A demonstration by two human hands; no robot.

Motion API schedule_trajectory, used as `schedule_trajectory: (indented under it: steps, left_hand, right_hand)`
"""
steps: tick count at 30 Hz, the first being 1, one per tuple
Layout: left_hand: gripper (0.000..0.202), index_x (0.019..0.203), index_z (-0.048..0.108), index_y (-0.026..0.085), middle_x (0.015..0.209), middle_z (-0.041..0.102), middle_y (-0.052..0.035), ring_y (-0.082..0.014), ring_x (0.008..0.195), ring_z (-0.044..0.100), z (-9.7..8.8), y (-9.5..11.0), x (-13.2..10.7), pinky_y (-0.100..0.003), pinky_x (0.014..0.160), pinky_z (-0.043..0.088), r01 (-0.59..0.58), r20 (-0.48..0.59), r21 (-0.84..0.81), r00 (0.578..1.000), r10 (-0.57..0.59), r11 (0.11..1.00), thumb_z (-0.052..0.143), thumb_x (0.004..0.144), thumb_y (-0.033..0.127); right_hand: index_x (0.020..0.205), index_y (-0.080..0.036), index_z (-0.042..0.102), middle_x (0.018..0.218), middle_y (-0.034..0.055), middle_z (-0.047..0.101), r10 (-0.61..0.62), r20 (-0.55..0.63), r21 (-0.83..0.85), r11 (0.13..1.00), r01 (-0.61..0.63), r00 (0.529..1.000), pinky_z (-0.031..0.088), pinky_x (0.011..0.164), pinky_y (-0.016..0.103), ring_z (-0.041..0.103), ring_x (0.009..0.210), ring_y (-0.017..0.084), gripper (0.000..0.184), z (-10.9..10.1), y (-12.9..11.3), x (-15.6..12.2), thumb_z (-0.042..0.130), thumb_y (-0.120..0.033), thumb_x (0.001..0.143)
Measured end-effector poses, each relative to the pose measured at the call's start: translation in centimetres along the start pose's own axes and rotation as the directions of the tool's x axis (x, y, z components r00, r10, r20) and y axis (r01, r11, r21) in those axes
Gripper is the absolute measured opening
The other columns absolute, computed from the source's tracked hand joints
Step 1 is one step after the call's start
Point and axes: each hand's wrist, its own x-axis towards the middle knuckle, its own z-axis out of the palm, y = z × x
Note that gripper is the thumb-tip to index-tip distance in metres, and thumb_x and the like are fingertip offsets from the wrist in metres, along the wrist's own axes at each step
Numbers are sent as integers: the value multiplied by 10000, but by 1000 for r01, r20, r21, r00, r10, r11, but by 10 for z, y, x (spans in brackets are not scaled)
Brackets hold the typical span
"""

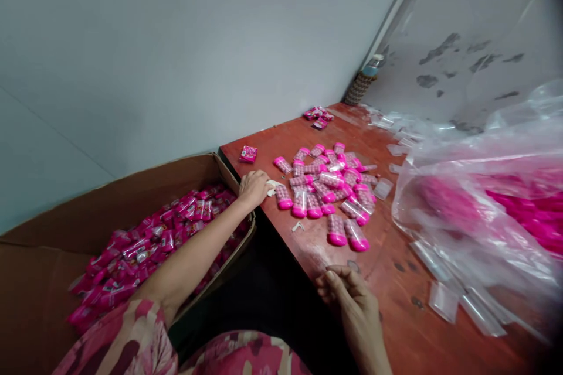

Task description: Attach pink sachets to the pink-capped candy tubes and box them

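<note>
My left hand (pixel 254 188) is at the table's left edge, its fingers curled against a crumpled white scrap (pixel 273 187). Its fingertips are partly hidden. Over the near edge, my right hand (pixel 349 296) has thumb and forefinger pressed together and the other fingers bent; anything between them is too small to make out. Between and beyond the hands lies a loose heap of clear plastic containers with bright pink ends (pixel 325 187), filled with small pink balls. Two of these containers (pixel 347 233) lie apart, nearer to my right hand.
A cardboard box (pixel 176 167) of pink wrapped packets (pixel 167 240) stands left of the red table (pixel 396 287). A clear bag (pixel 409 193) of pink pieces is on the right, with empty clear sleeves (pixel 444 302) beside it. A bottle (pixel 364 79) stands in the far corner.
</note>
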Motion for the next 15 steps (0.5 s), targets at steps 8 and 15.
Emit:
schedule_trajectory:
  steps: [8, 15]
  left_hand:
    - [185, 789, 623, 202, 850, 643, -54, -210, 856, 538, 3, -7, 4, -318, 737, 385, 78, -93, 22, 993, -76, 997, 475, 809, 310]
    - [296, 1088, 557, 179, 1104, 588, -74, -206, 1044, 476, 0, 9, -12, -344, 901, 349, -103, -184, 12, 978, 103, 995, 407, 850, 270]
  right_hand:
    - [820, -174, 553, 677, 19, 628, -6, 26, 27, 1000, 5, 1000, 436, 515, 202, 556, 561, 112, 209, -6, 7, -1, 597, -364, 745]
    - [789, -168, 550, 661, 24, 627, -43, 39, 53, 998, 41, 998, 441, 511, 212, 564, 561, 120, 200, -7, 6, 0, 593, -359, 748]
